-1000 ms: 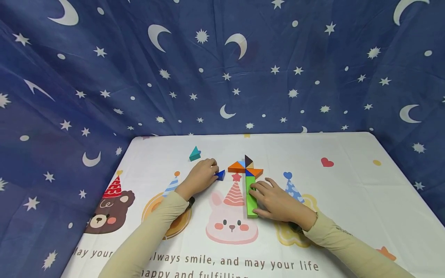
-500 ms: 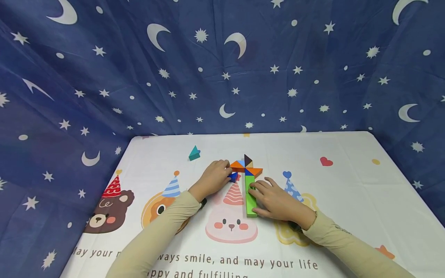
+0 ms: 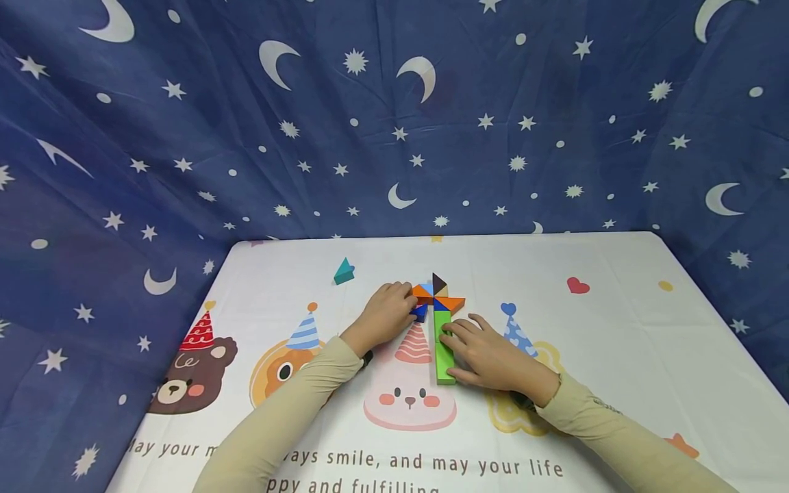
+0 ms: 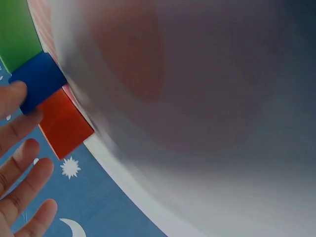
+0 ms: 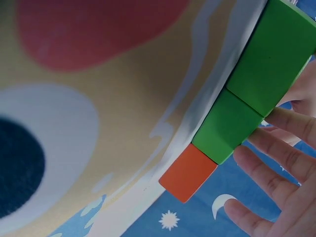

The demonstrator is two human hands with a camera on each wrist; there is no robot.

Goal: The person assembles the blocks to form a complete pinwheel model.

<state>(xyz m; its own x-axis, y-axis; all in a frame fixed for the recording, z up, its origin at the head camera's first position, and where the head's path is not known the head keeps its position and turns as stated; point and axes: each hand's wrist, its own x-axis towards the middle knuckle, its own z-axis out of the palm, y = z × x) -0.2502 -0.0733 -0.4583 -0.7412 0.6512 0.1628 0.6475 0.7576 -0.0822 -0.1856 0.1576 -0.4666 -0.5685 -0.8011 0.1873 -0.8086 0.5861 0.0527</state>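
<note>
My left hand pinches a small blue triangular block between thumb and index finger, just below the left orange block of a pinwheel shape. In the left wrist view the blue block sits right at the orange block, its other fingers spread. My right hand rests its fingertips along the right side of two green blocks, which lie end to end as a stem under the pinwheel. In the right wrist view those fingers lie nearly straight against the green blocks.
A teal triangular block lies apart at the back left, with a small blue piece behind it. Black, tan, light blue, blue and orange pieces make up the pinwheel centre. The white printed tablecloth ends at a blue starry curtain.
My left hand has moved right with the blue triangular block, from apart on the left to close under the pinwheel's left orange block. The right hand has stayed at the green blocks.
</note>
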